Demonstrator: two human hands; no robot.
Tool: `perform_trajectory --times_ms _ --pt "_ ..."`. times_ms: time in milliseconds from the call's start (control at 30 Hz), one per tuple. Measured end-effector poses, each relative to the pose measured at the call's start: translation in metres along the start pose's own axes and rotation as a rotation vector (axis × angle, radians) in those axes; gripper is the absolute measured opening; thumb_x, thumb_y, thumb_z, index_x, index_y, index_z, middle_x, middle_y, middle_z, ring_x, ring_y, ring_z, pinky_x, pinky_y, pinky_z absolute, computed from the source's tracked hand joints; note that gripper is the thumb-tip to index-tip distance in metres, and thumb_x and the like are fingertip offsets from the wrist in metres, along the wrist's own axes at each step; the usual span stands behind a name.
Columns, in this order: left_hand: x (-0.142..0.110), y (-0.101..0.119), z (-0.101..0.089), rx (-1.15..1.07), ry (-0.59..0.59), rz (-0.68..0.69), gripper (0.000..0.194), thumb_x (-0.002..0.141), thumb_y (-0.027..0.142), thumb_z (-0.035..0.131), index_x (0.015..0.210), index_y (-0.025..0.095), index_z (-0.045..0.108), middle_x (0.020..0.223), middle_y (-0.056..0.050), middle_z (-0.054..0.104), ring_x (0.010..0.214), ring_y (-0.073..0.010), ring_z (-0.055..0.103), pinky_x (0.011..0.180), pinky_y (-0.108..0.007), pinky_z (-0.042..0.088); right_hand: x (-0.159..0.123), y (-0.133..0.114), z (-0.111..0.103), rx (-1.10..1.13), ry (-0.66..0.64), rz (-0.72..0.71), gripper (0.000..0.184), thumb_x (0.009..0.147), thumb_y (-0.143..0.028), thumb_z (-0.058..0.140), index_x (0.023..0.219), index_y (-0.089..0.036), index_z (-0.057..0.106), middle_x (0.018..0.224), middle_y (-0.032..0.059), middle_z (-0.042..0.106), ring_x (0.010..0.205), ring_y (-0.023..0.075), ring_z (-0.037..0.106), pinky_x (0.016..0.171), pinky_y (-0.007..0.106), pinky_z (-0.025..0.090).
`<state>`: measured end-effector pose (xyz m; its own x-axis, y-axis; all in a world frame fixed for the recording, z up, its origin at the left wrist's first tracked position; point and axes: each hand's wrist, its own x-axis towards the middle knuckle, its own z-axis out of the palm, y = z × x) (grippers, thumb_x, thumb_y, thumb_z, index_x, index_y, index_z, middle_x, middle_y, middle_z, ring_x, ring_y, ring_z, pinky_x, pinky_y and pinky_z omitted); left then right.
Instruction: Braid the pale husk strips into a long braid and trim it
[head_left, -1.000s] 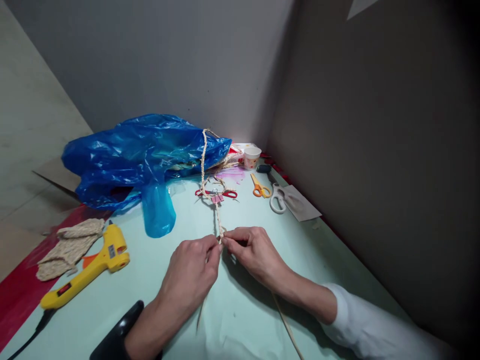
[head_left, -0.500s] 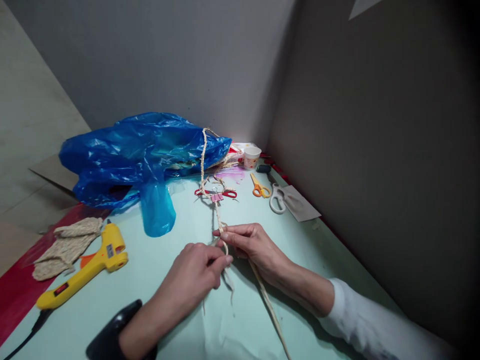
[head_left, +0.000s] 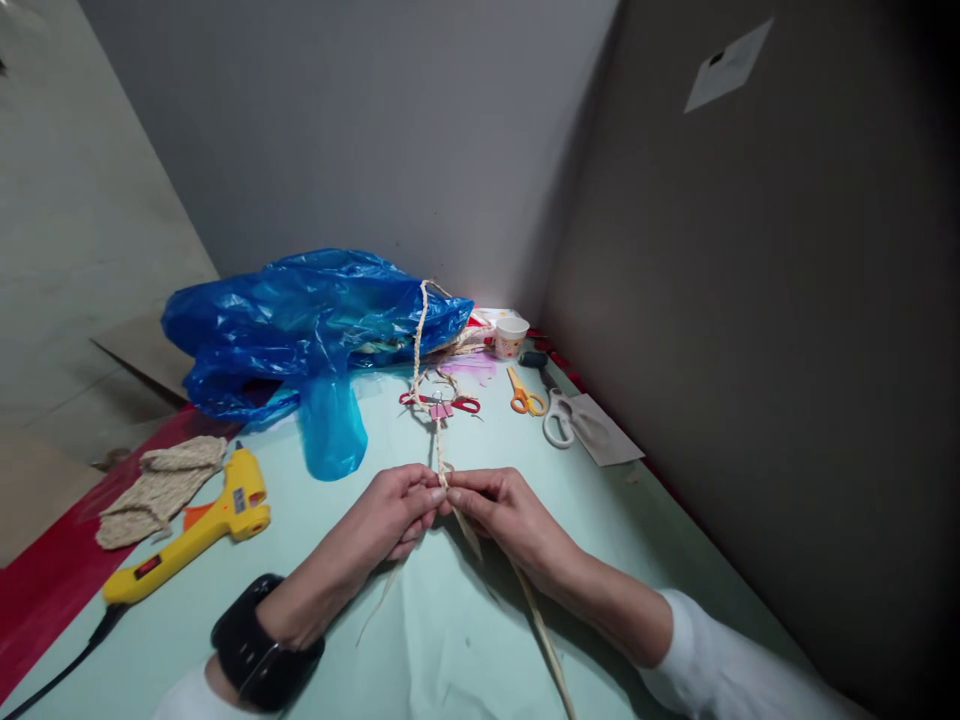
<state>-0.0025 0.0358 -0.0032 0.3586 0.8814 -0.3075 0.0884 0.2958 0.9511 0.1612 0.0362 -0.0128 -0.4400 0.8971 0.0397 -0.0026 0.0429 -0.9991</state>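
Observation:
A thin cream braid (head_left: pixel 440 445) of straw-like strands runs toward me from a pink binder clip (head_left: pixel 441 411). Both hands meet at its near end. My left hand (head_left: pixel 401 508) pinches the braid from the left between thumb and fingers. From the right, my right hand (head_left: pixel 506 510) pinches the same spot, its fingertips almost touching the left ones. Loose strands hang below: a thin one under the left hand, a short flat one between the hands, and a long strand (head_left: pixel 544 635) trailing under the right hand. The exact crossing of strands is hidden by my fingertips.
Beyond the clip lie red-handled scissors (head_left: pixel 466 404) and a blue plastic bag (head_left: pixel 300 320). To the right are orange scissors (head_left: pixel 525 395), white-handled scissors (head_left: pixel 557 420), a paper cup (head_left: pixel 511 338) and a dark spool (head_left: pixel 533 359). A yellow glue gun (head_left: pixel 202 525) and woven piece (head_left: pixel 161 490) lie left.
My left hand dipped below the right with a strand, then came back up to the braid's end. A short strand now hangs between the hands. The view has tilted up slightly.

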Motion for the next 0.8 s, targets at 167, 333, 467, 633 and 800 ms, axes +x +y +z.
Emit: perform_trajectory --times_ms 167,333,467,633,800 --pt "-0.002 0.0 0.002 0.096 0.059 0.004 0.022 0.08 0.038 0.056 0.074 0.017 0.052 0.05 0.01 0.035 0.038 -0.0042 0.023 0.036 -0.02 0.015 -0.004 -0.003 -0.002 -0.372 0.038 -0.028 0.032 0.088 -0.033 0.051 0.076 -0.012 0.072 0.067 0.001 0.063 0.064 0.0118 0.049 0.06 0.022 0.034" --pt "-0.004 -0.003 0.004 0.283 0.126 0.087 0.02 0.08 0.036 0.053 0.074 0.017 0.056 0.052 0.007 0.037 0.045 -0.0083 0.031 0.043 -0.022 0.023 -0.009 -0.01 -0.002 -0.704 0.123 -0.079 0.025 0.088 -0.025 0.052 0.083 -0.017 0.075 0.077 0.0035 0.07 0.07 0.0146 0.056 0.065 0.025 0.035" --pt "-0.005 -0.001 0.005 0.56 0.191 0.205 0.023 0.081 0.03 0.048 0.067 0.016 0.061 0.061 0.001 0.053 0.061 -0.0138 0.045 0.058 -0.025 0.033 -0.009 -0.012 -0.001 -0.892 0.131 -0.111 0.022 0.089 -0.022 0.052 0.087 -0.019 0.074 0.08 0.0047 0.07 0.077 0.0165 0.055 0.067 0.027 0.034" --pt "-0.01 0.002 0.011 0.713 0.27 0.22 0.024 0.08 0.025 0.046 0.06 0.018 0.057 0.06 0.0 0.056 0.063 -0.0156 0.048 0.06 -0.027 0.03 -0.011 -0.01 0.001 -1.213 0.096 -0.231 0.021 0.089 -0.017 0.048 0.074 -0.015 0.063 0.074 0.0059 0.064 0.076 0.0183 0.049 0.069 0.031 0.03" --pt "-0.005 -0.006 0.014 0.541 0.297 0.202 0.021 0.077 0.021 0.048 0.056 0.018 0.052 0.055 0.002 0.051 0.058 -0.0131 0.043 0.056 -0.027 0.027 -0.016 -0.002 0.006 -1.283 0.141 -0.296 0.022 0.09 -0.02 0.043 0.074 -0.016 0.057 0.07 0.0051 0.058 0.068 0.0184 0.047 0.065 0.031 0.028"
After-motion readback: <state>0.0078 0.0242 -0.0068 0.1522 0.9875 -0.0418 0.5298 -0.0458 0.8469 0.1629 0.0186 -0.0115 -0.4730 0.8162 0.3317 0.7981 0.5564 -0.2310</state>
